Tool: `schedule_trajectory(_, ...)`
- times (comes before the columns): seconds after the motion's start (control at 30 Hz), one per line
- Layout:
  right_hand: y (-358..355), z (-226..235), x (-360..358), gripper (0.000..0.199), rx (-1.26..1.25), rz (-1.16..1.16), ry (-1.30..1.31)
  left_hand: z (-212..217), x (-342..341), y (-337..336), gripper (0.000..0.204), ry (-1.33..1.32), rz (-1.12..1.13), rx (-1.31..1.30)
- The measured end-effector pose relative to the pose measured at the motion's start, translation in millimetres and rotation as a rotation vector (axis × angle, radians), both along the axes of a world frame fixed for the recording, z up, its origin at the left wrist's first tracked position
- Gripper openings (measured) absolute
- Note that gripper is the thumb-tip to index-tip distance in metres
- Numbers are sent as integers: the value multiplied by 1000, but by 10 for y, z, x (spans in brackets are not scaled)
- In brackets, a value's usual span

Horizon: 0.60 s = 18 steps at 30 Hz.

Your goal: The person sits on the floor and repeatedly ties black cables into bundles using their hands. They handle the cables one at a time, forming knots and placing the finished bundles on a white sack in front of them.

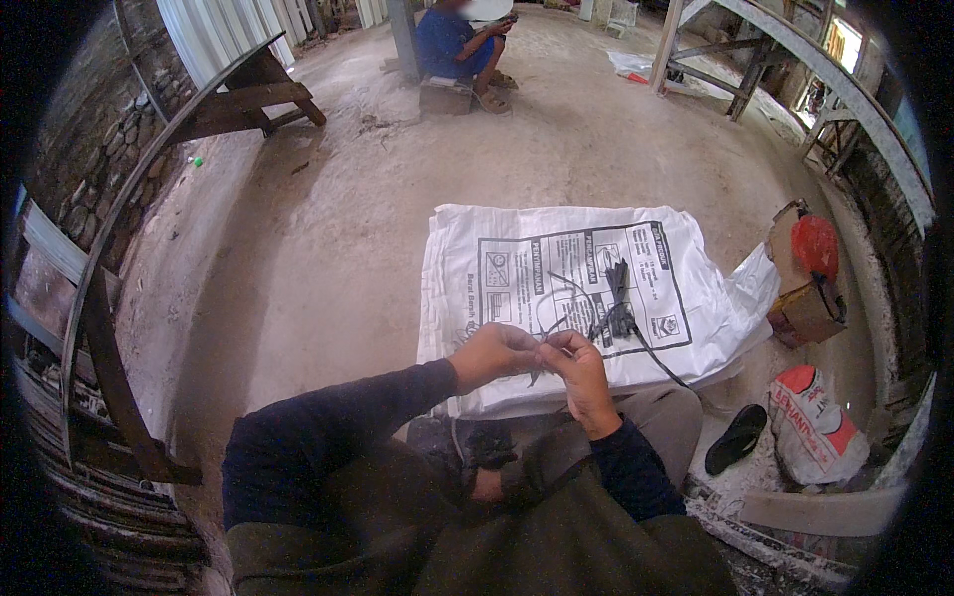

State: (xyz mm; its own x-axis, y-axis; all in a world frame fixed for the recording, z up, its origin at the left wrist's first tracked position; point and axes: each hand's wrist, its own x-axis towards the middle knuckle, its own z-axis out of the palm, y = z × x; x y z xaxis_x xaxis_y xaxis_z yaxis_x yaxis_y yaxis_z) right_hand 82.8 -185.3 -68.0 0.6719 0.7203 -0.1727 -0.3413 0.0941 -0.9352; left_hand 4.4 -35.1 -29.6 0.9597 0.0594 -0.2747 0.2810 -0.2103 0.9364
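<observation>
My left hand [494, 353] and my right hand [578, 370] meet over the near edge of a white printed sack [497, 248] spread on the concrete floor. Both hands pinch a thin dark cord [545, 350] between their fingertips. A bundle of black cords [618, 298] lies on the sack just beyond my right hand, with one strand trailing off toward the right. My knees and dark sleeves fill the lower part of the view.
A cardboard box with a red object [813, 273] stands to the right, a red-and-white bag [815, 422] and a black sandal [735, 439] near it. Another person [459, 45] sits far off. Wooden trestles [248, 99] and curved planks line both sides.
</observation>
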Motion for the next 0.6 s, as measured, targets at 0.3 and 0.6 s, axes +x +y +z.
schedule_trajectory(0.3, -2, -89, -1, 17, 99, 6, 126, 16, -11, -22, 19, -80, -14, -4)
schedule_trajectory(0.6, 18, -94, 3, 20, 76, -64, 27, -271, 66, 31, 22, 40, 45, -351)
